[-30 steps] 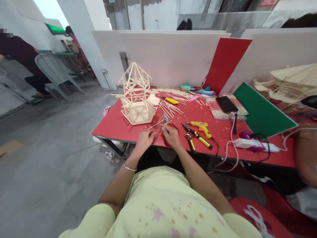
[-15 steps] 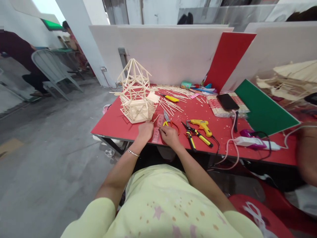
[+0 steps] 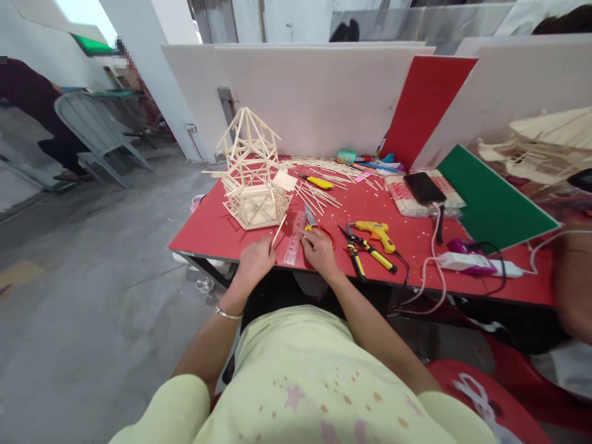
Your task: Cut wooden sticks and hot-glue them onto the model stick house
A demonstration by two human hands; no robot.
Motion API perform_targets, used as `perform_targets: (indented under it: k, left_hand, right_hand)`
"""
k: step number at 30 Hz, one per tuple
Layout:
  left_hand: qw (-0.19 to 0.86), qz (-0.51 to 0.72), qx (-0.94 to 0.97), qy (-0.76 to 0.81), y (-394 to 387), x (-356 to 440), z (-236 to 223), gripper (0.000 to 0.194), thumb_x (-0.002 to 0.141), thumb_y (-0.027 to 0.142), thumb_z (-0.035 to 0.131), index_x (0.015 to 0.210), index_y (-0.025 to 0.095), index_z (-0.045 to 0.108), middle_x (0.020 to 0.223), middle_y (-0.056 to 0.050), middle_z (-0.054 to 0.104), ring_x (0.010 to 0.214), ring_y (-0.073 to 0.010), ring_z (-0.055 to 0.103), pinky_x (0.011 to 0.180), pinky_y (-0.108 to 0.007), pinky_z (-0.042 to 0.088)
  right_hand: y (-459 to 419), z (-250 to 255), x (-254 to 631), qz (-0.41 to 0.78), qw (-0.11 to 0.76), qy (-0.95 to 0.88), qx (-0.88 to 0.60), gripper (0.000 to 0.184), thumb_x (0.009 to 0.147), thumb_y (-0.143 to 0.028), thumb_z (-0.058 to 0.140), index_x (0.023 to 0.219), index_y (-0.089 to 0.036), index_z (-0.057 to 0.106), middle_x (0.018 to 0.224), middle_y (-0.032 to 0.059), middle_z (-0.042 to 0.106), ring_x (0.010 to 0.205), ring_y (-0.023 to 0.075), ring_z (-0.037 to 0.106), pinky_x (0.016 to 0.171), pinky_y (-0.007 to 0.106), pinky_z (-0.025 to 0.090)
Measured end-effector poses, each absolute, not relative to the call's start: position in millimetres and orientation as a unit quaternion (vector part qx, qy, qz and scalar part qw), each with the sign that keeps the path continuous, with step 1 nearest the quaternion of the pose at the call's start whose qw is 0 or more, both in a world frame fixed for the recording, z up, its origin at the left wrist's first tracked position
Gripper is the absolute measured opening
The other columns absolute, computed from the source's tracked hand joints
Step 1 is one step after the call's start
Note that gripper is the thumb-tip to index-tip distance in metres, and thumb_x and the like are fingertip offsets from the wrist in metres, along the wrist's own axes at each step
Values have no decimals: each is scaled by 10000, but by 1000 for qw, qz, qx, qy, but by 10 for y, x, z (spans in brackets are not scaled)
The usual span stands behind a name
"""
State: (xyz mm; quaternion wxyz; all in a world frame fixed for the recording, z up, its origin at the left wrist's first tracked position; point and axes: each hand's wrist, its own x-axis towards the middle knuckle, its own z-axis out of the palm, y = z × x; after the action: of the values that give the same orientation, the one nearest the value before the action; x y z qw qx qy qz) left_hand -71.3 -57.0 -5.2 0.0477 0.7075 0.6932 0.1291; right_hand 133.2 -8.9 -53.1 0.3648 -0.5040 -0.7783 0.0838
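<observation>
My left hand point(image 3: 255, 261) pinches a thin wooden stick point(image 3: 279, 230) that slants up toward the stick-built house model point(image 3: 252, 176) on the red table point(image 3: 213, 231). My right hand point(image 3: 320, 251) rests at the table's near edge, fingers curled beside a clear ruler point(image 3: 295, 238) and touching the red-handled scissors point(image 3: 314, 226). Whether the right hand grips the scissors is hidden by its knuckles.
Yellow-handled cutters point(image 3: 365, 253), a yellow glue gun point(image 3: 377, 234), loose sticks point(image 3: 319, 197), a yellow knife point(image 3: 319, 182), a phone point(image 3: 423, 188), a power strip point(image 3: 476, 266) with cables and a green board point(image 3: 490, 206) lie to the right. White partitions point(image 3: 314, 98) stand behind. Another person's arm point(image 3: 573, 283) is at far right.
My left hand has pulled back from the model's base toward the table edge and now lifts a stick. My right hand has stayed by the ruler and scissors.
</observation>
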Motion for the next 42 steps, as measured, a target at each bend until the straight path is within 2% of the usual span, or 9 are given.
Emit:
perform_targets:
  k: [5,10,13,17,22,28,35,39,42]
  left_hand:
    - [143,253,696,657,-751,-775,-87,176,933,349,480,893,227,601,743,-24,657,726,-199,628,675,-292,435]
    - [469,505,463,557,-642,-583,-217,202,825,346,639,736,203,527,708,16,580,697,-142,577,712,-276,505]
    - [543,526,391,525,-554,-462,-249,233,802,360,644,736,195,493,768,1,606,702,-131,609,707,-294,550]
    - [574,542,346,507,-502,-447,-194,270,770,362,678,772,200,463,836,-29,648,778,-160,677,695,-312,570]
    - [608,542,342,469,-509,-407,-132,226,763,308,687,788,187,497,891,-72,713,821,-186,711,707,-304,565]
    - [600,515,405,458,-484,-312,-153,219,727,320,701,715,179,535,726,-18,681,724,-157,677,673,-267,540]
    - [541,513,411,525,-496,-553,-236,228,731,354,690,723,179,543,757,-14,686,681,-141,668,585,-228,512]
    - [528,504,416,542,-489,-602,-277,216,751,359,678,727,182,556,587,30,603,475,-91,559,429,-172,388]
    - [542,493,420,536,-457,-547,-298,230,742,374,690,748,182,563,522,54,544,368,-61,441,353,-163,270]
  right_hand:
    - [-261,-470,1394,62,336,-762,-550,332,950,-349,485,1163,-239,714,1055,67,679,859,158,635,766,256,465]
    - [-485,-456,1250,55,271,-780,-562,368,964,-460,459,1164,-281,710,1088,69,683,850,165,638,659,242,410]
    - [-589,-439,1106,57,244,-787,-564,387,975,-476,428,1152,-275,708,1184,85,675,834,169,650,630,244,397]
    - [-677,-412,1026,67,237,-783,-571,402,987,-472,394,1182,-266,679,1234,83,679,863,183,674,627,245,405]
    - [-725,-431,1064,83,246,-763,-591,526,929,-572,471,1319,-236,574,1045,79,746,838,201,694,642,241,418]
    - [-641,-438,1093,113,245,-756,-597,666,953,-464,457,1535,-181,298,1041,72,753,854,197,713,711,263,470]
    - [-590,-280,1281,114,192,-766,-602,649,915,-574,512,1460,-229,444,953,101,749,842,255,700,712,316,477]
    - [-307,-101,1377,108,172,-771,-603,508,929,-422,498,1405,-243,496,1159,118,702,961,258,677,768,329,481]
    - [158,43,1256,104,154,-774,-605,379,925,-324,471,1254,-217,625,1117,133,707,960,261,668,794,341,478]
